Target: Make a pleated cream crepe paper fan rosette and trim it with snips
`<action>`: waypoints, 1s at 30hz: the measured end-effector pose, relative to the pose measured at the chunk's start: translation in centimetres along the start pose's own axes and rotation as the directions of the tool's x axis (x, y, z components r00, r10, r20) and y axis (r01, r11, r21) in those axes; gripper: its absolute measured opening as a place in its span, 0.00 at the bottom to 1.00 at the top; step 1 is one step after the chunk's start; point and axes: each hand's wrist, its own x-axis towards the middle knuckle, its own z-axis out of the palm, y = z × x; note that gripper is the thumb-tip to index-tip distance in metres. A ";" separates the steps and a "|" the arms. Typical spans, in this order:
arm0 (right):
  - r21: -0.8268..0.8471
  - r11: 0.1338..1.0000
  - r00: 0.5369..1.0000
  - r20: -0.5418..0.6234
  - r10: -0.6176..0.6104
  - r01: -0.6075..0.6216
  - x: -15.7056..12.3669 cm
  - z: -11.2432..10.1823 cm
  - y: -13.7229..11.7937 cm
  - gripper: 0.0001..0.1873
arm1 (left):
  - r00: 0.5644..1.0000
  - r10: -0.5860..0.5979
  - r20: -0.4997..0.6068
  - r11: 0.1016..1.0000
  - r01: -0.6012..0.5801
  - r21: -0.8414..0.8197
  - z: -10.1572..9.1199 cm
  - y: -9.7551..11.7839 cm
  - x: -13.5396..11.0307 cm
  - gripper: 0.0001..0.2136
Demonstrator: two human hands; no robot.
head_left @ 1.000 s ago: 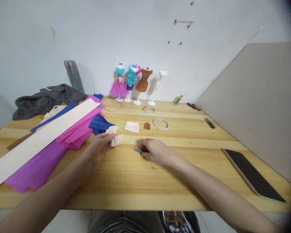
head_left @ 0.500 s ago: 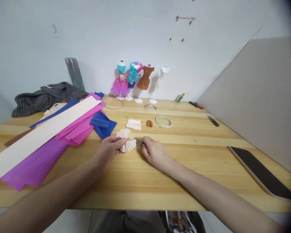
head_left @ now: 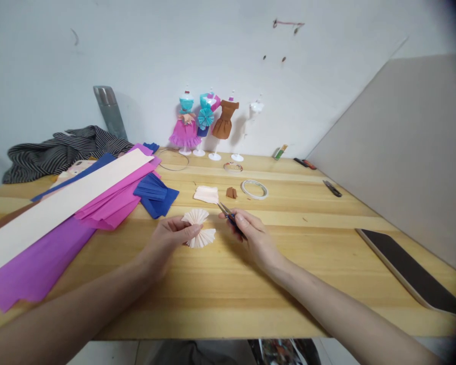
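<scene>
Head view: all clock bearings are read from the pleated cream fan (head_left: 199, 238), 12 o'clock pointing away from the person.
Cream fan: above the near middle of the wooden table (head_left: 220, 289), its two pleated halves spread above and below the thumb.
Left hand (head_left: 171, 235): at 9 o'clock, thumb and fingers pinched closed on the fan's middle.
Right hand (head_left: 256, 235): at 3 o'clock, fingers curled closed around the handles of the scissors (head_left: 226, 210).
Scissors: between 2 and 3 o'clock, apart from the fan, tips towards 11.
Cream scrap (head_left: 206, 194): 12 o'clock.
Blue crepe paper (head_left: 157, 196): 10 o'clock.
White ring (head_left: 254, 189): 2 o'clock.
</scene>
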 end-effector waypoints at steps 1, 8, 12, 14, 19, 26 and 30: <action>0.041 0.999 0.999 0.012 0.035 -0.036 -0.1 0.1 0.2 0.20 | 1.000 0.007 -0.008 1.000 -0.007 -0.010 -0.1 -0.1 0.1 0.09; 0.110 0.984 0.965 0.238 0.111 -0.140 -0.8 0.9 0.4 0.21 | 1.000 0.004 -0.012 0.999 -0.004 -0.041 -0.3 -0.1 0.1 0.07; 0.080 0.988 0.958 0.268 0.107 -0.133 -0.9 1.2 0.6 0.23 | 1.000 0.010 -0.016 1.000 -0.011 -0.016 -0.4 0.0 0.1 0.08; 0.081 0.987 0.954 0.278 0.114 -0.142 -1.0 1.3 0.7 0.24 | 1.000 0.012 -0.005 1.000 -0.013 -0.016 -0.4 0.0 0.1 0.08; 0.097 0.986 0.957 0.270 0.105 -0.136 -1.1 1.5 0.9 0.23 | 0.999 0.003 0.046 0.999 -0.004 0.038 -0.3 0.2 0.1 0.08; 0.129 0.979 0.955 0.273 0.117 -0.157 -1.2 1.6 1.0 0.24 | 0.998 0.002 0.064 0.990 -0.010 0.137 -0.1 0.2 -0.1 0.08; 0.151 0.976 0.957 0.266 0.112 -0.156 -1.2 1.7 1.0 0.24 | 0.998 -0.007 0.069 0.990 -0.003 0.139 -0.1 0.2 0.0 0.09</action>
